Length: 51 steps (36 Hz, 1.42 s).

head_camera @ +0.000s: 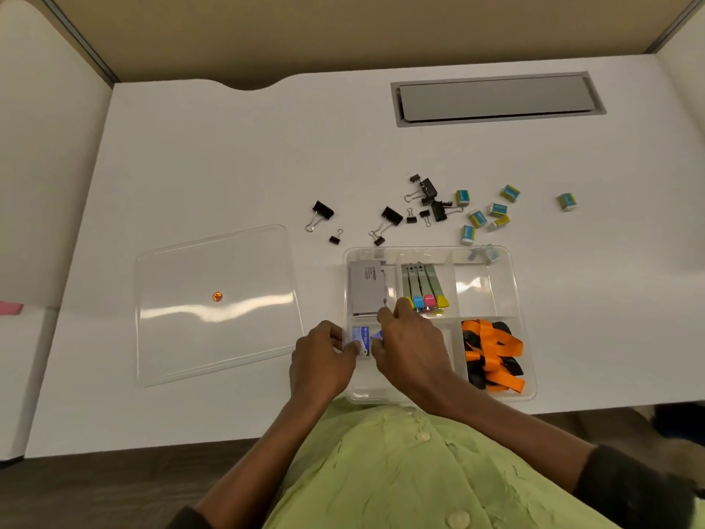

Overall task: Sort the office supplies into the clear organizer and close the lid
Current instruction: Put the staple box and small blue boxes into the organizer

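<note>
The clear organizer [511,284] sits at the desk's near edge, open. Its lid [213,303] lies flat to the left. Inside are a grey box [364,286], several highlighters [423,288] and orange-and-black lanyards [492,353]. Both hands meet over the near-left compartment. My left hand [324,360] pinches a small blue-and-white box [361,337]. My right hand [412,345] has fingertips on a second small blue box [377,335] beside it. Black binder clips [393,215] and small erasers [478,217] lie scattered beyond the organizer.
A grey cable hatch [496,99] is set into the desk at the back right. One eraser [566,202] lies apart on the right. A pink note [9,308] shows at the far left edge. Beige partition walls enclose the desk.
</note>
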Tool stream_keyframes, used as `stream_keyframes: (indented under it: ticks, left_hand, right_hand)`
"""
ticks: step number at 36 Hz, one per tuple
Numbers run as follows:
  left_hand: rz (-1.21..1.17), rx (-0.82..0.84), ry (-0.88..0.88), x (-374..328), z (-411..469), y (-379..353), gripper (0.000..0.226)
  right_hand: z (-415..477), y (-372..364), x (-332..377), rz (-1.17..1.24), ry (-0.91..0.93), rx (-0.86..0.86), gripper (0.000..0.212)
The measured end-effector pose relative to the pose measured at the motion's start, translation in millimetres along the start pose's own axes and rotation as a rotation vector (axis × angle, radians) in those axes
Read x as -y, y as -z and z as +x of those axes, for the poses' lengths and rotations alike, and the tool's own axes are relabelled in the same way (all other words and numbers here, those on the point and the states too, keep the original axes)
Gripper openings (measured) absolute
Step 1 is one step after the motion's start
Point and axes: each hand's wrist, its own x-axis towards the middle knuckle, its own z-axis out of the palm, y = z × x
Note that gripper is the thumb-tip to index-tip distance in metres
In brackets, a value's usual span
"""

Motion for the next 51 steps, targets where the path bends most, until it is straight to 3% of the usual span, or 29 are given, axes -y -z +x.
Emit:
stream_keyframes:
  ticks: [7,14,23,28,33,38,46,51]
  left_hand:
    - [-0.017,0.021,-0.014,3.3,-3.1,1.4,0.026]
    - [-0.033,0.037,-0.036,6.1,-4.7,5.3,0.018]
    - [-0.024,0.058,-0.037,7.1,-2.3,8.7,0.015]
    - [-0.041,0.062,-0.038,8.9,-2.7,8.6,0.014]
    - [-0.014,0.054,-0.042,8.0,-5.5,6.4,0.018]
    - [0.021,0.051,-0.032,7.0,-5.1,3.7,0.019]
    - [0.054,0.055,-0.032,3.5,-4.5,4.1,0.017]
    - [0.038,0.048,-0.018,3.0,-5.4,3.3,0.014]
  right_hand:
    - [-19.8,9.0,-16.7,0.175,0.014,0.037,0.05]
    - [-23.7,-15.6,-2.4,0.163,0.06,0.048,0.048]
    - [-17.6,-27.8,6.9,0.083,0.245,0.159,0.036]
    - [-25.2,-25.3,-4.2,0.18,0.196,0.148,0.044]
    - [-26.3,-27.3,-10.8,0.046,0.206,0.225,0.036]
    - [-23.0,-32.5,6.0,-0.117,0.183,0.253,0.051]
    - [-12.4,-41.3,19.0,-0.053,0.001,0.204,0.065]
    - [-10.5,-38.4,22.5,0.0,0.032,0.198,0.06]
